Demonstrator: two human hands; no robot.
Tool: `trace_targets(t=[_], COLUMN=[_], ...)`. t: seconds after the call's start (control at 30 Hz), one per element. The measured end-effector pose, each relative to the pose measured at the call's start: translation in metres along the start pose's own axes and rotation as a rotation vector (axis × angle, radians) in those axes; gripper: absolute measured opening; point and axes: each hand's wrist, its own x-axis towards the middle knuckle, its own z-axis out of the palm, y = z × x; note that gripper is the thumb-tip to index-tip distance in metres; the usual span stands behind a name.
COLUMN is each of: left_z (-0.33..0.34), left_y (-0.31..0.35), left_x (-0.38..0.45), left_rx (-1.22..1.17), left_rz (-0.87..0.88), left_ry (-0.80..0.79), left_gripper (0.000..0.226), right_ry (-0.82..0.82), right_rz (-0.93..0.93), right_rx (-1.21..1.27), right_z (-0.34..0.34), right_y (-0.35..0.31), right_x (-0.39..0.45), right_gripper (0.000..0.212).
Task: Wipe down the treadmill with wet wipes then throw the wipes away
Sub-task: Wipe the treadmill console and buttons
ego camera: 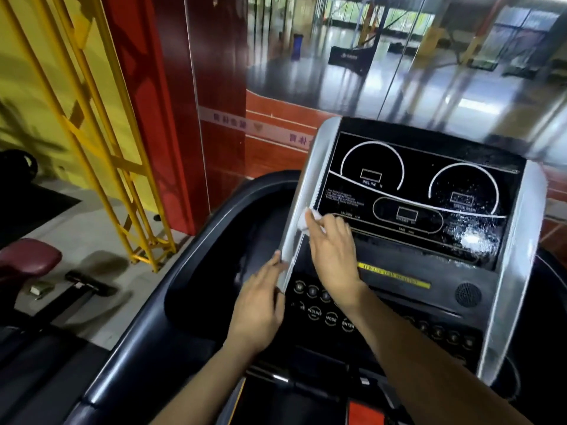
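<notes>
Treadmill console (423,191) fills most of the view, black glossy panel with white dial outlines and silver trim strips down both sides. The right hand (333,250) is pressing a small white wet wipe (308,220) against the lower left corner of the display, right where the black panel meets the left silver trim (310,179). Fingers are curled together over the wipe, so only a scrunched bit of it pokes out past the fingertips. The left hand (260,308) sits lower down, fingers straight and close together, laid flat against the bottom end of that same silver strip, just beside the round buttons (313,312). It isn't holding anything.

Right half of the screen looks wet, lots of tiny droplets and a bright shiny patch near the lower right corner. Left half looks drier.

Off to the side there's a yellow metal frame (101,142) against a yellow wall, a red pillar (153,87), and a dark red padded seat (29,260) at the far left edge. Glass ahead shows a big shiny-floored hall.
</notes>
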Motion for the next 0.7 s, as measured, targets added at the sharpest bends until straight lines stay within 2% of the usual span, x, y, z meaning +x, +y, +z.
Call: trace_targets(t=[0.1,0.27,0.37,0.47,0.6,0.7], left_z=[-0.004,-0.008,-0.010,-0.010,-0.009,-0.004], left_y=[0.000,0.003,0.004,0.006,0.009,0.010], left_x=[-0.006,-0.012,-0.012,-0.013,-0.012,-0.013], left_rx=[-0.099,-0.109,-0.110,-0.096,-0.061,-0.026], left_rz=[-0.123,-0.153,-0.172,-0.193,-0.175,-0.128], left_ry=[-0.010,-0.073,-0.084,-0.094,-0.111,-0.100], left_gripper=[0.063,0.070,0.070,0.069,0.070,0.072], right_ry=[-0.080,-0.140,-0.073,-0.037,-0.070,-0.114], right_rz=[-0.104,-0.225,-0.053,0.130,0.020,-0.005], right_rx=[-0.033,-0.092,-0.084,-0.068,-0.039,-0.014], right_z=[0.000,-0.015,-0.030,-0.030,-0.014,-0.016], right_y=[-0.003,0.011,0.036,0.025,-0.023,-0.019], right_x=[-0.033,-0.024,-0.006,-0.006,-0.033,-0.038], right_gripper=[0.062,0.069,0.054,0.047,0.058,0.060])
